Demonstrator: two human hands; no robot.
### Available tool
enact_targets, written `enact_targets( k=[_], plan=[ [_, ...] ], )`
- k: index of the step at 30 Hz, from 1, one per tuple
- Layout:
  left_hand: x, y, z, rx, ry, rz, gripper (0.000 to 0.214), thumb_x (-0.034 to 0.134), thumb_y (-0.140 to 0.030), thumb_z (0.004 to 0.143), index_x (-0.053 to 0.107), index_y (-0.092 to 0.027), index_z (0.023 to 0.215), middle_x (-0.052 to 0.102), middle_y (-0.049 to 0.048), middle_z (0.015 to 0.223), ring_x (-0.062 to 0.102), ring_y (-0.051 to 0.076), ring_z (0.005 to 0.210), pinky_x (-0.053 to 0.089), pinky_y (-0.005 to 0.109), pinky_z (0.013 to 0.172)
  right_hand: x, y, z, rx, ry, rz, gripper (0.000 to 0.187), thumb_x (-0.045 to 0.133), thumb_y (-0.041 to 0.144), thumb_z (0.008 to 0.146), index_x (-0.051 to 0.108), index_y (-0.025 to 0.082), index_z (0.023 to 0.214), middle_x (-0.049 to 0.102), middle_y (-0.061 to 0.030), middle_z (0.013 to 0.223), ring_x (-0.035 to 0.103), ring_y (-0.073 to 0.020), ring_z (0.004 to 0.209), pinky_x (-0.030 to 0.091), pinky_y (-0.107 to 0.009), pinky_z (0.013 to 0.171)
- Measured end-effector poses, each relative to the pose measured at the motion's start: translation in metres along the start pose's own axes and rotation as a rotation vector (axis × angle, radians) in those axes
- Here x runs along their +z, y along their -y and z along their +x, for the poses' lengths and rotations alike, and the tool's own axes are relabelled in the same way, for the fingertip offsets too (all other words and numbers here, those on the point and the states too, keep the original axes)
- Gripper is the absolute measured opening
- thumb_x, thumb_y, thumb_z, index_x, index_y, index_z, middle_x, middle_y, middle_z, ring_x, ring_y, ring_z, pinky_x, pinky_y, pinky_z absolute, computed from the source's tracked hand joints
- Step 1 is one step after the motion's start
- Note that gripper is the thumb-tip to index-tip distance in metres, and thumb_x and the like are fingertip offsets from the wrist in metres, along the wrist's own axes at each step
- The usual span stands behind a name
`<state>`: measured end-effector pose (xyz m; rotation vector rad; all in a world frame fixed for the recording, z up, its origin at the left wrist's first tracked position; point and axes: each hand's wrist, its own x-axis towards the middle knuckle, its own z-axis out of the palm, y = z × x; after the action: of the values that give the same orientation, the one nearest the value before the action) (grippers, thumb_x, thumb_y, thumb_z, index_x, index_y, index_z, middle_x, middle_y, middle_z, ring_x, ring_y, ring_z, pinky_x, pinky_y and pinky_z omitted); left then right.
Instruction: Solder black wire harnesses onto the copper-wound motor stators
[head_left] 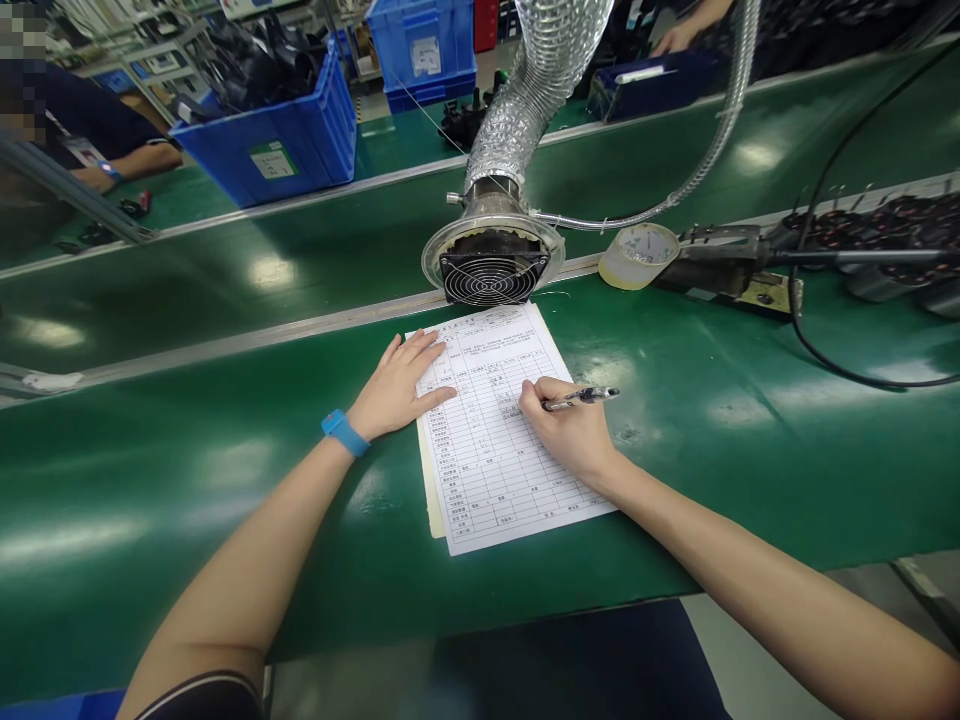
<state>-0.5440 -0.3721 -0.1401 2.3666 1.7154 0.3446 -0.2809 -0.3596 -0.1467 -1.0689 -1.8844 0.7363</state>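
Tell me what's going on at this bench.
A person sits at a green workbench with a printed form in front of them. Their left hand rests flat on the sheet, and their right hand holds a pen over it. Just beyond sit a fume extractor fan and a roll of tape. Further back, another person's forearm is beside a blue crate.

A glossy green is shown by the workbench (pixel 187 500), and a grid of thin black rules is printed on the white form (pixel 487 450) near its front edge. Black and silver are carried by the pen (pixel 581 397), bright blue by the wristband (pixel 345 432). Blue is repeated by the crate (pixel 262 135) beyond the far edge, silver ribbing by the duct (pixel 532 90).
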Motion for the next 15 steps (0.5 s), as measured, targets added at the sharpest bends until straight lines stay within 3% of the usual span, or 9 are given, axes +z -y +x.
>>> enact_targets(
  k=[15],
  plan=[
    [-0.0014,-0.0012,0.0005,-0.001,0.008,0.008,0.075,0.039,-0.069,0.093,0.035,-0.022,0.152,0.032,0.0101,0.160,0.023,0.030,0.150,0.010,0.055,0.124,-0.0012,0.0036,0.0009,0.013,0.002,0.004,0.045,0.049,0.022,0.092,0.019,0.022,0.058,0.021,0.0050,0.053,0.021,-0.0096,0.048,0.019,-0.029,0.048]
  ],
)
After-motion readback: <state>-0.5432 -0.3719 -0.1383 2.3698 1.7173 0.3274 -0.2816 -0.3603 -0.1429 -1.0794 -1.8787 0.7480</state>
